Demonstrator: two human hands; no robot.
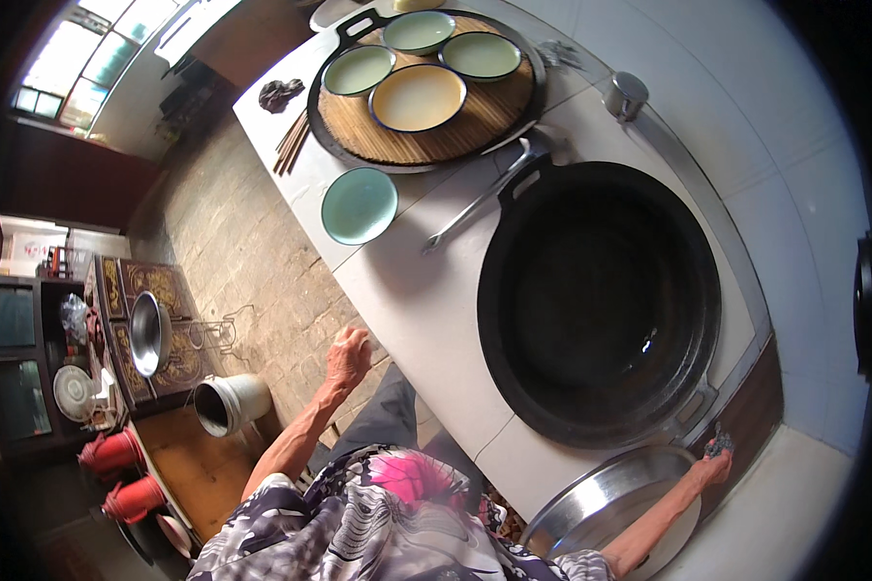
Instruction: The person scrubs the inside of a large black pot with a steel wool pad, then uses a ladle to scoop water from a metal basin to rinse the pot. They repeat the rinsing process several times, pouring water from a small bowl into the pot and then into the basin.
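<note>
My right hand [719,465] is closed on a grey metal scouring pad [718,443], just beyond the rim of a large stainless steel basin [603,483]. Beside that basin a big black wok [603,305] is set in the white tiled stove top. My left hand [350,356] hangs by the counter's edge with its fingers curled; whether something small is in it I cannot tell. A pale green bowl [360,206] and a long-handled metal utensil [472,207] rest on the tiles left of the wok.
Farther along, several enamel bowls [418,98] stand on a round slatted wooden cover [349,134] over another pan. Chopsticks [291,145], a dark crumpled cloth [281,95] and a metal cup [626,96] lie around it. A white bucket [232,404] is at the lower left.
</note>
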